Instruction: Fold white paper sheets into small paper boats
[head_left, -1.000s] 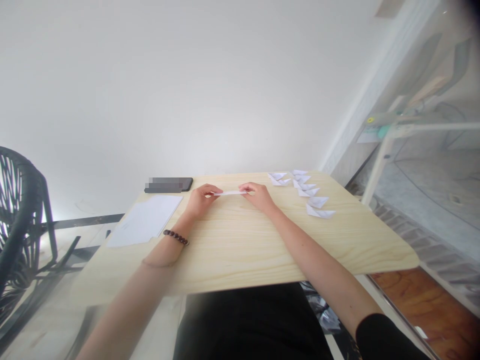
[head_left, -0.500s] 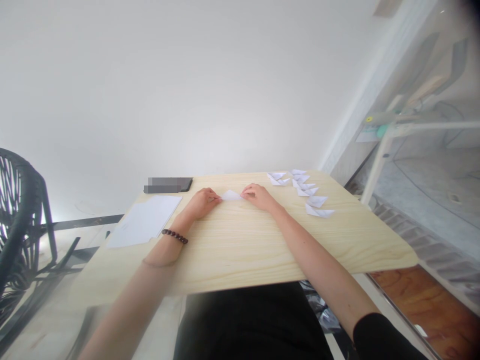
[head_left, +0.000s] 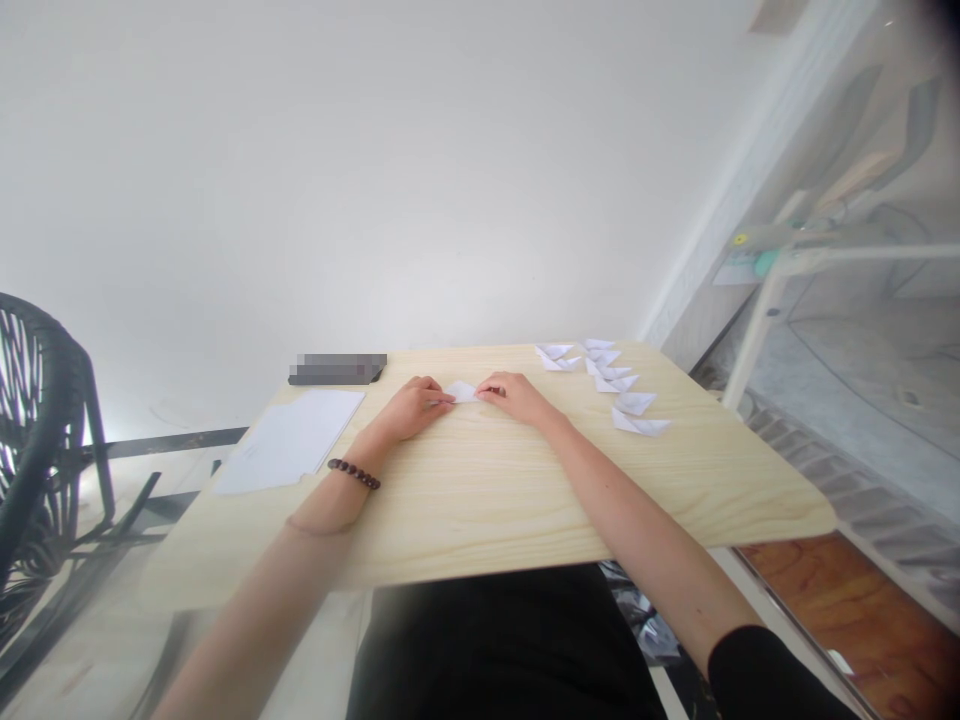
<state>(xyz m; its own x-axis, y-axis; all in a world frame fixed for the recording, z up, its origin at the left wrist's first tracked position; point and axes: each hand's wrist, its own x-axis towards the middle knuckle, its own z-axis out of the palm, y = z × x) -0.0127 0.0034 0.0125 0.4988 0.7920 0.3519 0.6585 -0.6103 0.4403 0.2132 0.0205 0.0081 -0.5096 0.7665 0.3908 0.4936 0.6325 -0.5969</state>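
Note:
A small folded white paper piece point(head_left: 463, 391) lies at the far middle of the light wooden table point(head_left: 487, 500). My left hand point(head_left: 412, 405), with a dark bead bracelet on its wrist, pinches the paper's left end. From the other side, my right hand point(head_left: 514, 394) pinches its right end. Both hands rest on the tabletop with fingers closed on the paper.
Several finished folded white paper shapes point(head_left: 611, 385) lie in rows at the far right of the table. A stack of white sheets point(head_left: 292, 450) sits at the left, a dark phone point(head_left: 337, 368) behind it. A black wicker chair point(head_left: 37, 450) stands left; a white frame point(head_left: 757, 330) right.
The paper was a long narrow strip stretched between my hands; my hands have come closer together and it is now a shorter, wider folded piece.

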